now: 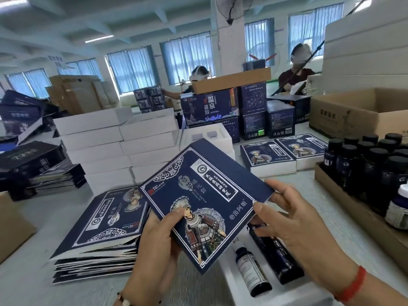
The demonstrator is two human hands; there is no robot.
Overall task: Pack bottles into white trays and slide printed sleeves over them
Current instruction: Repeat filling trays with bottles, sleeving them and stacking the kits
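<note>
Both hands were on one printed sleeve point(199, 202), held tilted above the surface point(33, 274). Left hand point(157, 246) pinched its lower edge, thumb on the printed figure; right hand point(293, 224) gripped the right corner. Right under the right hand sat the white tray point(234, 281) with two dark bottles point(251, 272) lying in it. The stack of flat sleeves point(99, 235) was just left of the left hand.
</note>
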